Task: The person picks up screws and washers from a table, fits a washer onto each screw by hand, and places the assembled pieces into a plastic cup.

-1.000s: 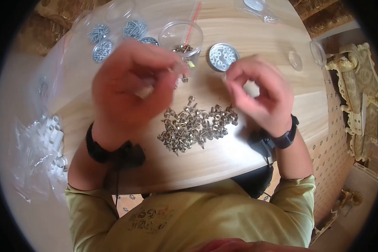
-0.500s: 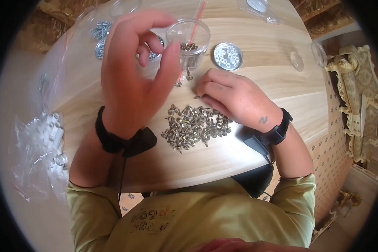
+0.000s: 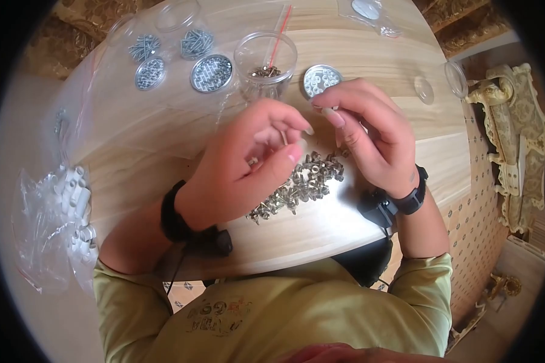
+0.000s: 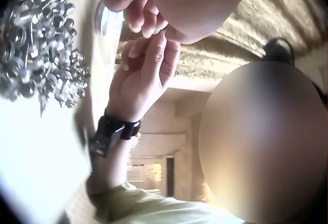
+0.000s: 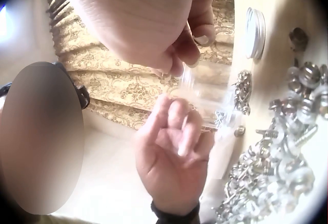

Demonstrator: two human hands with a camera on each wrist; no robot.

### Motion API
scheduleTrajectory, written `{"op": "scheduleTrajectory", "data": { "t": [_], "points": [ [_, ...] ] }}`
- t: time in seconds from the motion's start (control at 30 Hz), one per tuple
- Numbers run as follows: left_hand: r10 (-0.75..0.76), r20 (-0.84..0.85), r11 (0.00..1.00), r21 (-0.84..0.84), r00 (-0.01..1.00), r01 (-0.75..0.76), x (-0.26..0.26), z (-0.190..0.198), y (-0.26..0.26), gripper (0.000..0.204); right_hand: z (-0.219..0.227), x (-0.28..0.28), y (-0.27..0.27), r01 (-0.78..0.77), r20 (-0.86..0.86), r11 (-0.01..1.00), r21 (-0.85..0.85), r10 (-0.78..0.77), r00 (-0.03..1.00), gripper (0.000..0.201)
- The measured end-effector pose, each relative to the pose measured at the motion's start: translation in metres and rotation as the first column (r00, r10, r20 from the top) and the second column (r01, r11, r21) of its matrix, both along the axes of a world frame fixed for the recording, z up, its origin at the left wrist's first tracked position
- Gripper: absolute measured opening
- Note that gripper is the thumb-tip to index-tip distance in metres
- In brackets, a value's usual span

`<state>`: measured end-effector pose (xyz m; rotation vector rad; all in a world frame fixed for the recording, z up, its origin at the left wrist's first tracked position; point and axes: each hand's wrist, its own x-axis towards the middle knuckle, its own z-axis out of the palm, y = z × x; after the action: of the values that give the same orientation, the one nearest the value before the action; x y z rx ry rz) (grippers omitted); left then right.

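In the head view my left hand hovers over the left part of a pile of brass-coloured screws. Its fingers are loosely bent, with a gap between thumb and index fingertip. My right hand is raised beyond the pile's right side, thumb and fingertips together. They pinch a small dark screw, mostly hidden; its dark end shows at the fingertips in the left wrist view. Behind the hands stands a clear plastic cup with some brass-coloured screws inside. A round tin of white rings sits beyond the right hand.
At the back left lie silver screws, more silver screws, and two round dishes of small metal parts, one dish nearer the cup. White tube pieces in a plastic bag rest at the left. Clear lids lie right.
My left hand moved away from beside the cup, back toward me and right, near the right hand. My right hand rose from the pile's far edge with a small screw pinched in its fingertips.
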<state>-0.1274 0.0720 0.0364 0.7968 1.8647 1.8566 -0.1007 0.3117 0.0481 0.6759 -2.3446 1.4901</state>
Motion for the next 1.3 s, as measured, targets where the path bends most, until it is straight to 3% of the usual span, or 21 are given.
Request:
{"op": "scheduleTrajectory", "data": {
  "t": [0.07, 0.1, 0.13, 0.17, 0.2, 0.27, 0.3, 0.37, 0.43, 0.5, 0.57, 0.63, 0.7, 0.77, 0.9, 0.97, 1.17, 1.23, 1.3],
  "points": [
    [-0.193, 0.318, 0.979, 0.120, 0.928, 0.162, -0.001, 0.006, 0.006, 0.029, -0.002, 0.005, -0.003, -0.005, 0.087, 0.995, -0.101, 0.014, 0.996, 0.020],
    [-0.188, 0.320, 0.980, 0.121, 0.929, 0.157, -0.005, 0.007, 0.005, 0.029, -0.004, 0.008, -0.005, 0.001, 0.172, 0.980, -0.199, 0.033, 0.985, 0.019],
    [-0.265, 0.418, 0.964, 0.131, 0.869, 0.231, -0.012, 0.008, 0.002, 0.031, -0.006, 0.010, -0.007, -0.004, 0.174, 0.980, -0.199, 0.039, 0.984, 0.019],
    [-0.335, 0.510, 0.942, 0.150, 0.792, 0.302, -0.016, 0.008, 0.000, 0.034, -0.008, 0.013, -0.010, -0.022, 0.243, 0.943, -0.331, 0.108, 0.964, 0.018],
    [-0.329, 0.511, 0.944, 0.150, 0.794, 0.295, -0.016, 0.006, -0.001, 0.034, -0.011, 0.013, -0.013, -0.027, 0.300, 0.889, -0.458, 0.183, 0.936, 0.017],
    [-0.334, 0.611, 0.941, 0.260, 0.718, 0.216, -0.015, 0.001, -0.001, 0.025, -0.018, 0.012, -0.018, -0.059, 0.243, 0.901, -0.429, 0.178, 0.953, 0.018],
    [-0.332, 0.611, 0.942, 0.261, 0.719, 0.212, -0.013, 0.000, 0.001, 0.025, -0.020, 0.011, -0.020, -0.083, 0.183, 0.914, -0.397, 0.168, 0.969, 0.018],
    [-0.253, 0.654, 0.953, 0.297, 0.713, 0.066, -0.010, -0.002, 0.006, 0.023, -0.022, 0.012, -0.022, -0.064, 0.205, 0.920, -0.387, 0.153, 0.967, 0.017],
    [-0.251, 0.650, 0.951, 0.303, 0.717, 0.058, -0.011, -0.011, 0.003, 0.021, -0.020, 0.010, -0.021, -0.041, 0.227, 0.925, -0.378, 0.136, 0.964, 0.017],
    [-0.249, 0.647, 0.950, 0.309, 0.721, 0.051, -0.013, -0.014, 0.001, 0.020, -0.014, 0.004, -0.016, -0.037, 0.072, 0.988, -0.151, 0.048, 0.996, 0.015],
    [-0.241, 0.658, 0.943, 0.331, 0.714, 0.013, -0.014, -0.014, 0.000, 0.018, -0.015, 0.004, -0.018, -0.027, 0.048, 0.986, -0.165, 0.036, 0.998, 0.015],
    [-0.220, 0.661, 0.953, 0.303, 0.717, 0.012, -0.015, -0.010, 0.000, 0.016, -0.015, 0.004, -0.017, -0.018, 0.026, 0.984, -0.179, 0.023, 0.999, 0.016],
    [-0.199, 0.664, 0.961, 0.275, 0.720, 0.012, -0.016, -0.007, -0.001, 0.016, -0.013, 0.005, -0.015, -0.028, -0.016, 0.996, -0.081, 0.026, 1.000, 0.018],
    [-0.285, 0.680, 0.940, 0.335, 0.676, 0.059, -0.018, -0.006, -0.004, 0.019, -0.015, 0.005, -0.016, -0.030, -0.004, 0.994, -0.109, 0.030, 1.000, 0.018],
    [-0.273, 0.665, 0.946, 0.318, 0.695, 0.067, -0.018, -0.007, -0.002, 0.021, -0.014, 0.005, -0.015, -0.049, -0.025, 0.994, -0.096, 0.047, 0.999, 0.020],
    [-0.177, 0.669, 0.973, 0.231, 0.722, 0.024, -0.015, -0.005, 0.001, 0.016, -0.012, 0.004, -0.014, -0.047, -0.058, 0.997, -0.067, 0.043, 0.997, 0.020],
    [-0.150, 0.663, 0.977, 0.213, 0.733, 0.007, -0.015, -0.004, 0.001, 0.015, -0.007, 0.008, -0.015, 0.006, -0.071, 1.000, 0.009, -0.006, 0.997, 0.022],
    [-0.193, 0.648, 0.970, 0.237, 0.736, 0.045, -0.019, -0.005, -0.003, 0.017, -0.005, 0.008, -0.016, 0.023, -0.060, 0.999, 0.033, -0.021, 0.998, 0.022],
    [-0.234, 0.633, 0.962, 0.260, 0.737, 0.082, -0.019, -0.006, -0.005, 0.019, -0.005, 0.006, -0.017, 0.027, -0.160, 0.993, 0.116, -0.008, 0.987, 0.023]
  ]
}}
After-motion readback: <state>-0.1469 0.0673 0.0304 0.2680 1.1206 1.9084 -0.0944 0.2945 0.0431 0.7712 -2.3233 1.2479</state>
